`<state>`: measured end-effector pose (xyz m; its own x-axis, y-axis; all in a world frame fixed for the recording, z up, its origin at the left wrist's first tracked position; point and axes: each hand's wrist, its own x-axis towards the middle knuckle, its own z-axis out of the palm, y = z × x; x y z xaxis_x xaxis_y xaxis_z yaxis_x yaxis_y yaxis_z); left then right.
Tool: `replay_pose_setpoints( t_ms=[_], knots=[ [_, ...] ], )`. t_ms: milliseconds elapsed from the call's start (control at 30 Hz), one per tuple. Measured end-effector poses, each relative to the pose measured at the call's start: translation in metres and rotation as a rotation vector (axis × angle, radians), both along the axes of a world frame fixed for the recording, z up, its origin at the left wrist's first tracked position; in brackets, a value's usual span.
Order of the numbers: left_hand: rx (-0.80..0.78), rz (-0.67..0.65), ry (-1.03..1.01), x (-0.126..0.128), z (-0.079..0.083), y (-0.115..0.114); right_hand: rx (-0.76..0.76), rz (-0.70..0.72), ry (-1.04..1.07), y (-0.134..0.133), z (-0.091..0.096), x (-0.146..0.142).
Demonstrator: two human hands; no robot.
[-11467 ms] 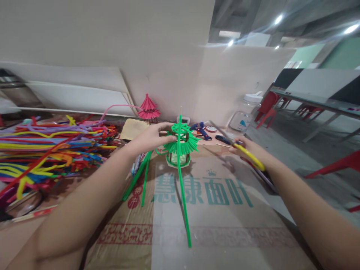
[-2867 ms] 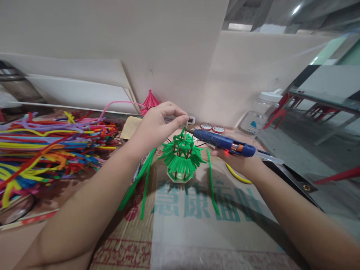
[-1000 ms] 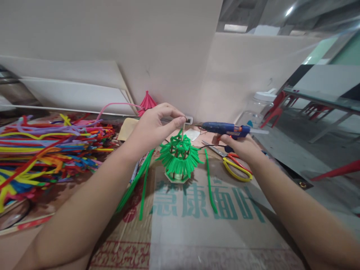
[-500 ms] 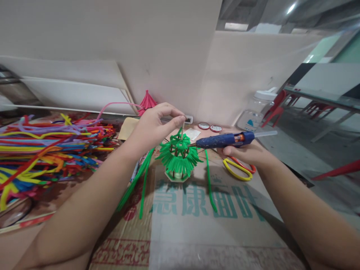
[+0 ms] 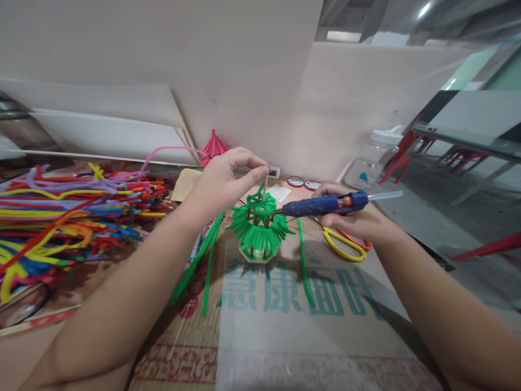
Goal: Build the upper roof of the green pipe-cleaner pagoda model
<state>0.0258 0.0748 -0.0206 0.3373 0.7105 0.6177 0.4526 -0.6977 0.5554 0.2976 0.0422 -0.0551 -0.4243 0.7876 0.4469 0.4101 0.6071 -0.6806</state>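
Observation:
A small green pipe-cleaner pavilion (image 5: 259, 227) stands on a flattened cardboard sheet (image 5: 293, 326). My left hand (image 5: 226, 182) pinches the thin wooden stick (image 5: 265, 188) that rises from its top. My right hand (image 5: 356, 220) grips a blue glue gun (image 5: 321, 205), held level, with its nozzle touching the right side of the pavilion's upper frame. A clear glue stick pokes out of the gun's back end.
A big heap of coloured pipe cleaners (image 5: 73, 212) fills the left. Loose green pipe cleaners (image 5: 203, 260) lie beside the pavilion. Yellow-handled scissors (image 5: 344, 247) lie under my right hand. A pink pavilion (image 5: 214, 146), two round tins (image 5: 303, 183) and a plastic jar (image 5: 368, 160) stand near the wall.
My right hand swung the glue gun down from beside the wall and brought its nozzle against the green pavilion. My left hand kept its pinch on the stick.

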Motion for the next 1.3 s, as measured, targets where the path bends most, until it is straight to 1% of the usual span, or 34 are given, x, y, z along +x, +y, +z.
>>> replay_pose_setpoints(
  t_ms=[300,667,800,1000,1167,1300],
  knots=[
    [0.006,0.002,0.005,-0.0008,-0.0003,0.0009,-0.002,-0.036,0.003,-0.0012,0.0015,-0.0019],
    [0.014,-0.013,-0.002,-0.0011,-0.0014,0.0018,-0.031,-0.009,0.012,0.0006,-0.0013,0.0024],
    [0.019,-0.01,0.002,-0.001,-0.0007,0.0013,0.002,-0.02,0.002,-0.0006,0.0009,0.0003],
    [0.006,-0.007,-0.001,-0.0005,0.0001,0.0004,0.017,0.038,-0.02,-0.0026,0.0044,-0.0032],
    [0.0,-0.005,0.004,-0.0007,0.0003,-0.0001,0.031,-0.014,-0.007,-0.0015,0.002,-0.0015],
    [0.008,-0.004,0.011,-0.0013,-0.0003,0.0004,-0.006,0.006,0.01,0.0001,0.0003,0.0014]
  ],
)
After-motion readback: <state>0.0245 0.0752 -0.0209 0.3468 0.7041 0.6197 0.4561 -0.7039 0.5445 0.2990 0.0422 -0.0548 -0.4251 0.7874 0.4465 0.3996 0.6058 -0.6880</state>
